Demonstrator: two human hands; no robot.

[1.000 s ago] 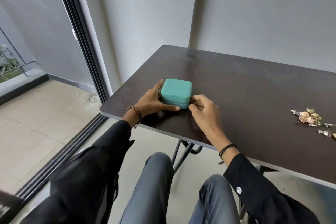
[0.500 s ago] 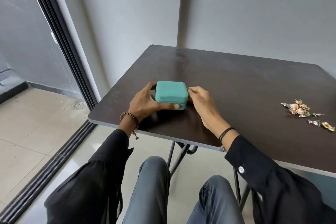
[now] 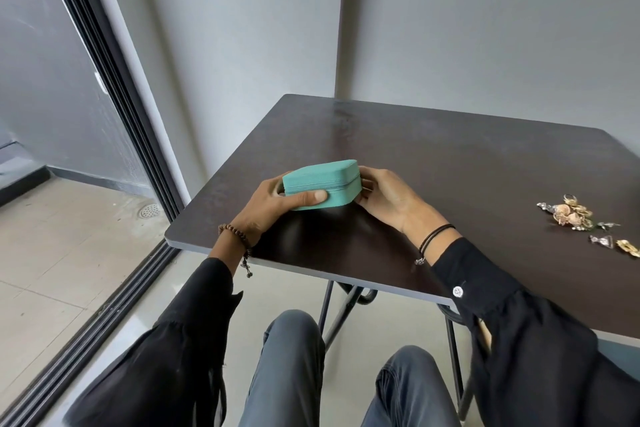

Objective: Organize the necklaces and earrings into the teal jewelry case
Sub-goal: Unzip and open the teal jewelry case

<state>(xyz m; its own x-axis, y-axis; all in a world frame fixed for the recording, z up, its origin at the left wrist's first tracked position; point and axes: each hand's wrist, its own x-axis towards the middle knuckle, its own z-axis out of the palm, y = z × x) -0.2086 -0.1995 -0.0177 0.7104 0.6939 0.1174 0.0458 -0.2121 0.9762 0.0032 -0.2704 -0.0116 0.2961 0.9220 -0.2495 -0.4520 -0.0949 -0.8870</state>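
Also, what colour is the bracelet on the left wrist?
Brown, made of small round beads; the bracelet shows best in the head view.

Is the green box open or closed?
Closed. The teal case has no gap at its seam; the left hand and right hand hold it.

Likely a home, a bare room opening onto a balcony: a dark sliding-door frame (image 3: 114,107) runs along the left, a tiled balcony floor (image 3: 69,236) with a round drain (image 3: 149,210) lies beyond, and plain grey walls (image 3: 485,28) meet behind a dark counter (image 3: 450,166).
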